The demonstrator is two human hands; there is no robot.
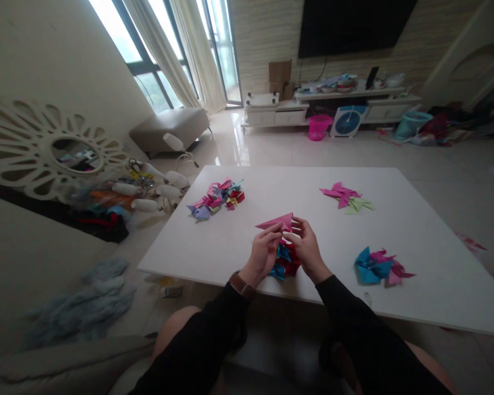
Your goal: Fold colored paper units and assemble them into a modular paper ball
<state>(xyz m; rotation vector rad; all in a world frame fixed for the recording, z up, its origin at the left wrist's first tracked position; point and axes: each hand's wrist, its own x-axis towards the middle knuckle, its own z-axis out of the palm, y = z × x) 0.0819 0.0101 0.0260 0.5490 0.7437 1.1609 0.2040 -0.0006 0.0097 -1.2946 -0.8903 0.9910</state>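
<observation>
Between my two hands, above the white table point(313, 203), is a pink folded-paper piece point(280, 223) with a long point toward the left. My left hand point(265, 249) pinches its lower edge; a brown watch strap circles that wrist. The fingers of my right hand point(307, 246) close on the right end of the paper. Below and partly behind my hands lie blue folded papers point(278, 271) and red folded paper point(290, 265), half hidden by them.
A mixed origami pile point(218, 198) lies at the table's left. Pink and light-green pieces point(346, 197) sit at the far right, with blue origami point(372, 267) and pink origami point(393, 267) nearer. A white lamp point(168, 191) with several shades stands past the left edge.
</observation>
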